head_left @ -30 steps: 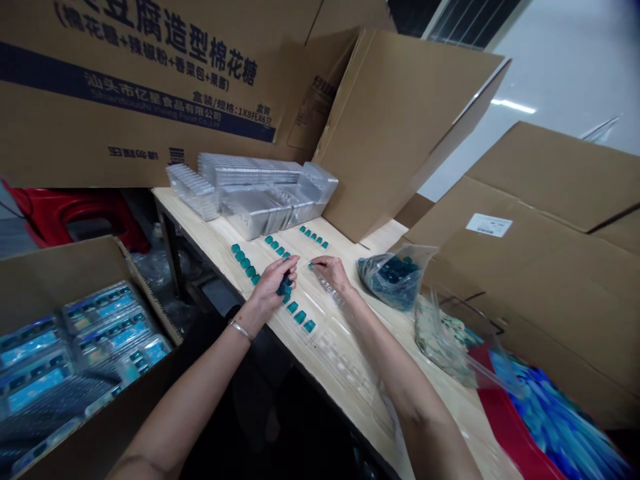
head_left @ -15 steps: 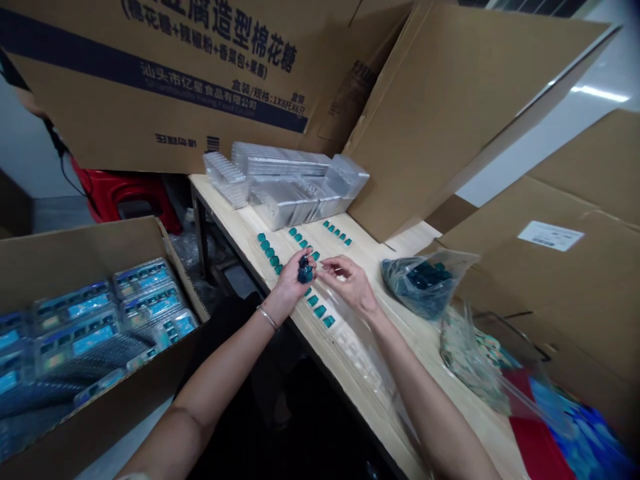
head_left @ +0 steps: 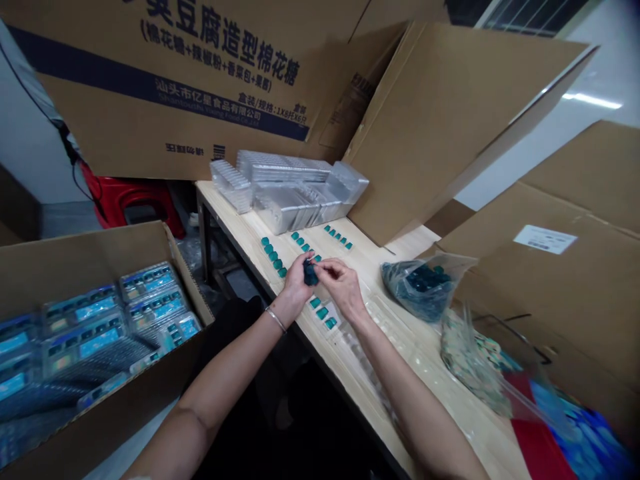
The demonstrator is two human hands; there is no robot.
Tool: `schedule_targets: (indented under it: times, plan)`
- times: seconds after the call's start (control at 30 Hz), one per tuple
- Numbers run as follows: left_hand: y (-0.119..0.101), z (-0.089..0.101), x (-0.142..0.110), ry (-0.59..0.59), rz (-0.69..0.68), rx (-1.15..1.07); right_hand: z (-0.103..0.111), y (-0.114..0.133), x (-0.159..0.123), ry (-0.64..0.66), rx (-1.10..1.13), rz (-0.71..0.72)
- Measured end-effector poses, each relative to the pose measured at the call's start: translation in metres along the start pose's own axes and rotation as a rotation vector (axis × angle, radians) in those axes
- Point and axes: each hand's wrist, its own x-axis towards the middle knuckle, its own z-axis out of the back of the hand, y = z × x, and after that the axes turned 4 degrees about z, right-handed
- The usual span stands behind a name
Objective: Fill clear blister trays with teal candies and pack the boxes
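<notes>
Several small dark teal pieces [head_left: 311, 272] are gathered in my left hand [head_left: 297, 280], its fingers curled round them. My right hand [head_left: 342, 285] is pinched, its fingertips touching the pieces at the left hand; whether it grips one of them is hidden. Below both hands, clear plastic trays [head_left: 357, 347] lie on the table. Teal pieces sit in rows: one row [head_left: 273, 256] left of my hands, another row [head_left: 299, 241] beyond them, a third row [head_left: 339, 237] farther right, and a few pieces [head_left: 323, 312] just below my hands.
Stacked clear plastic trays [head_left: 295, 193] stand at the table's back. A bag of teal pieces [head_left: 425, 283] and a bag of patterned pieces [head_left: 475, 360] lie to the right. An open carton of packed sets [head_left: 100, 327] is at left; large cardboard boxes [head_left: 430, 127] surround the table.
My right hand moved from a tray spot beyond the left hand back to the pieces in the left hand. The left hand keeps its pieces. The camera view swung left.
</notes>
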Motion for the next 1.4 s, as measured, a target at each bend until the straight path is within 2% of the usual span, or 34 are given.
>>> schedule_targets:
  times: [0.1, 0.2, 0.33, 0.43, 0.57, 0.73, 0.83, 0.97, 1.1, 1.27, 1.33, 1.4]
  plan:
    - [0.001, -0.001, -0.006, 0.047, 0.025, 0.05, 0.01, 0.001, 0.005, -0.019, 0.322, -0.21]
    - [0.005, 0.002, -0.019, 0.155, -0.048, 0.186, 0.022, 0.001, 0.007, -0.07, 0.494, -0.285]
    - [0.014, 0.006, -0.032, 0.28, -0.237, 0.49, 0.033, -0.002, 0.003, -0.133, 0.53, -0.308]
    - [0.021, 0.005, -0.034, 0.266, -0.35, 0.674, 0.036, -0.006, -0.002, -0.158, 0.493, -0.277]
    - [0.025, 0.002, -0.034, 0.276, -0.425, 0.751, 0.042, -0.008, -0.009, -0.153, 0.43, -0.211]
    - [0.027, -0.001, -0.037, 0.301, -0.318, 0.745, 0.049, -0.01, -0.013, -0.106, 0.308, -0.146]
    - [0.029, 0.0, -0.037, 0.317, -0.296, 0.72, 0.051, -0.011, -0.015, -0.086, 0.146, -0.083]
    - [0.031, 0.001, -0.034, 0.284, -0.366, 0.806, 0.056, -0.009, -0.018, -0.045, -0.229, 0.185]
    - [0.027, 0.004, -0.031, 0.286, -0.458, 1.001, 0.069, -0.006, -0.017, 0.099, -0.488, 0.381]
    - [0.023, 0.007, -0.031, 0.331, -0.407, 1.152, 0.078, -0.005, -0.014, 0.229, -0.624, 0.444]
    - [0.025, 0.007, -0.03, 0.312, -0.416, 1.184, 0.076, -0.005, -0.016, 0.224, -0.698, 0.447]
    - [0.027, 0.008, -0.028, 0.278, -0.44, 1.209, 0.072, -0.006, -0.02, 0.167, -0.754, 0.428]
